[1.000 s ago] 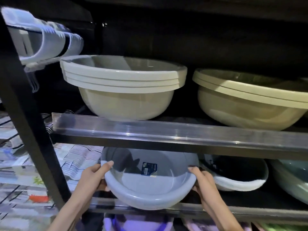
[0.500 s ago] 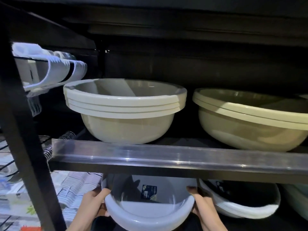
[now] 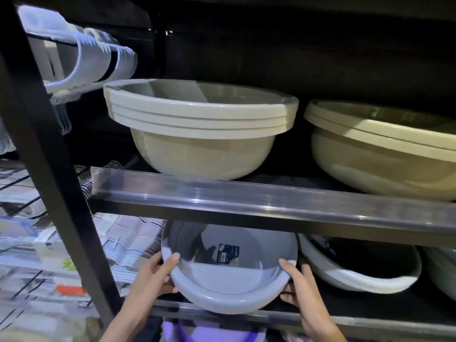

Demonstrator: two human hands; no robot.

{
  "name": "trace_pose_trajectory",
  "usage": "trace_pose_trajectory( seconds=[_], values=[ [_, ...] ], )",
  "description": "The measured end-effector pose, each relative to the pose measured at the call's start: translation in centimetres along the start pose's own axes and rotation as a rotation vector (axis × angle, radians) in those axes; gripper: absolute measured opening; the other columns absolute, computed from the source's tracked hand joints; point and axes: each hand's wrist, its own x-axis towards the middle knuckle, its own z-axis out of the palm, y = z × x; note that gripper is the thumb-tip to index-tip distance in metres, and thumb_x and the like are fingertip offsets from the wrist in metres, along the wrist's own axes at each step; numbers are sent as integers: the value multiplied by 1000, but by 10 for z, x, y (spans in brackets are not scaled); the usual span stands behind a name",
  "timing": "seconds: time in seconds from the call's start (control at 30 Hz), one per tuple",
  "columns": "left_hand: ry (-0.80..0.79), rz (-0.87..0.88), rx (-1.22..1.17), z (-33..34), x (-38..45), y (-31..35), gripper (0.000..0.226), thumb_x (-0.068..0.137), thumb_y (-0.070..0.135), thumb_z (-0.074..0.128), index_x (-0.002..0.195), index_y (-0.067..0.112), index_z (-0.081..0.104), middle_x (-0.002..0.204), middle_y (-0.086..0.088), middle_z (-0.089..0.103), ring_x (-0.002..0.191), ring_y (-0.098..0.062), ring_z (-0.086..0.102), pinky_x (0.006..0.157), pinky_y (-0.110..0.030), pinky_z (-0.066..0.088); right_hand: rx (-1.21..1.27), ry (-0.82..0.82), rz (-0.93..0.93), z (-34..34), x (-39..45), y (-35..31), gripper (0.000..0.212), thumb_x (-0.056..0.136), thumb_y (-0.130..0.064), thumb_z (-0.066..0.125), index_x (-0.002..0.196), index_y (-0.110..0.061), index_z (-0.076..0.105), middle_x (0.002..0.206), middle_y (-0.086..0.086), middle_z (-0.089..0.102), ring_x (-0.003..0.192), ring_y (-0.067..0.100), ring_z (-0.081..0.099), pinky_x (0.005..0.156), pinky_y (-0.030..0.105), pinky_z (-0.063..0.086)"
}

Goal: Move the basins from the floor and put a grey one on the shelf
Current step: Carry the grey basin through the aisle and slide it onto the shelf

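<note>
Your left hand (image 3: pixel 154 275) and right hand (image 3: pixel 299 282) each curl round opposite rim sides of the grey basin (image 3: pixel 229 272), thumbs hooked over the lip. The basin sits tilted between your two grips at the front edge of the lower shelf (image 3: pixel 320 317), under the upper shelf rail, just beside a dark basin stack (image 3: pixel 362 267) toward the right.

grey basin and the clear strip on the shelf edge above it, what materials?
Grey basin: looks like moulded plastic, smooth and semi-glossy; rolled rim, soft reflections inside, printed sticker on the wall. Clear strip: probably transparent plastic, acrylic or PVC; see-through, with streaky highlights along its length. The dark shelf behind it shows through.
</note>
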Motion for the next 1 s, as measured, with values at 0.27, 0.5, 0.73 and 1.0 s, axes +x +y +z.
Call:
trace_pose_trajectory(
  seconds=[0.27,0.5,0.73,1.0],
  values=[
    [18,14,-16,5,-17,-12,75,70,60,80,134,25,64,105,-12,80,95,-32,77,79,-40,63,87,74,-41,18,-14,30,59,89,-30,73,141,-35,45,88,16,71,54,17,62,49,30,51],
    [26,24,-6,6,-7,-16,74,74,58,79,134,16,63,97,-15,80,86,-29,78,84,-45,61,26,111,-130,19,-3,37,55,92,-29,70,141,-25,47,76,11,67,52,13,61,52,30,53],
    [46,21,8,10,8,-13,75,73,61,79,126,9,65,74,-2,75,77,-24,77,90,-51,60,-26,122,-136,21,11,31,36,91,-33,70,116,-11,56,71,10,65,53,16,61,54,32,54],
    [89,15,31,15,26,-12,94,72,61,74,136,-5,51,79,-12,78,76,-29,78,92,-52,58,-36,142,-83,22,29,22,36,85,-38,72,96,-6,61,66,4,68,55,17,64,69,45,59]
  ],
)
